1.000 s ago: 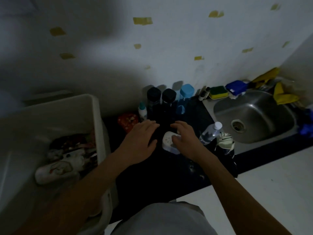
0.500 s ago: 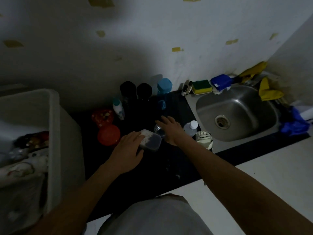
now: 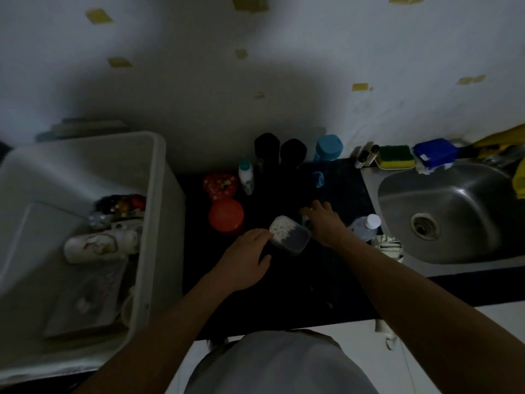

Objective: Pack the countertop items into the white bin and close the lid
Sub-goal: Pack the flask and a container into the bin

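We see the large white plastic bin (image 3: 154,211) filling the left of the frame, open at the top. A white patterned mug (image 3: 96,247) lies on its side inside it, among dark and reddish things we cannot make out. A small clear plastic tub with a white lid (image 3: 289,234) sits tilted over the black countertop (image 3: 284,297) at the centre of the frame, well to the right of the bin. Our left hand (image 3: 244,258) holds the tub by its lid end. The fingers (image 3: 262,234) lie over its upper left edge and the thumb reaches toward its near side, so the tub sticks out to the right of the grasp. Our right hand (image 3: 324,223) is just beside the tub's right end, its fingers bent down over something small and glinting. In this dim light we cannot tell whether it grips anything. Up and left of the tub stand a round orange-red container (image 3: 226,214) and a red patterned tin (image 3: 220,185). A clear bottle with a white cap (image 3: 366,227) lies just right of our right hand, beside the steel sink (image 3: 454,245).
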`<action>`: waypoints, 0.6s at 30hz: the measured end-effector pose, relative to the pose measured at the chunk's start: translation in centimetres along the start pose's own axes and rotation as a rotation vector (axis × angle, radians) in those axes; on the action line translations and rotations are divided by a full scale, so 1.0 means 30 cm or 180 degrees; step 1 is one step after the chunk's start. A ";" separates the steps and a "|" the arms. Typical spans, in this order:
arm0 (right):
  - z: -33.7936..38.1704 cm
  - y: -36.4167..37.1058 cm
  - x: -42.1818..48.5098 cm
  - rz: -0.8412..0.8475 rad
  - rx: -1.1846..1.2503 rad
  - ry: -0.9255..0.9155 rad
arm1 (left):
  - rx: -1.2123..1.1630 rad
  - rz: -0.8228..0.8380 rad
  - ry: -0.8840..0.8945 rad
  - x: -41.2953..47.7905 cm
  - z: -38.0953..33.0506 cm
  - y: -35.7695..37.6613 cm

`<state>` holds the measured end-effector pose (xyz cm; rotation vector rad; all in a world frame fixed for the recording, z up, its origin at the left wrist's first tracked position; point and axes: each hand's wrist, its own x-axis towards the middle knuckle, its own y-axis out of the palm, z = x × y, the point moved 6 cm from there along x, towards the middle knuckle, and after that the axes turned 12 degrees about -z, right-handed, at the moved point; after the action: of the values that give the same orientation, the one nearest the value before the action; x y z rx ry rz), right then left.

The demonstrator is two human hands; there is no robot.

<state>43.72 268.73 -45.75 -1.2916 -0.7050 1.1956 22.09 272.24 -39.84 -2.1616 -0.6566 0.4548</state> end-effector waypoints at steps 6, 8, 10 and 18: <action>0.021 -0.117 -0.044 -0.0589 -0.0414 0.0116 | -0.0104 -0.0250 0.0183 0.020 -0.017 -0.040; 0.042 -0.191 -0.063 -0.0870 -0.0415 0.0172 | -0.0208 -0.0383 0.0267 0.030 -0.030 -0.063; 0.077 -0.277 -0.080 -0.1192 -0.0275 0.0187 | -0.0235 -0.0561 0.0342 0.044 -0.039 -0.105; 0.389 -0.532 -0.115 -0.2181 0.0101 -0.0382 | 0.0030 -0.1540 0.0424 -0.009 0.059 -0.371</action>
<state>36.18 271.63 -27.37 -0.8417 -1.1003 0.7161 17.63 279.10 -32.10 -1.9163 -1.0587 0.0546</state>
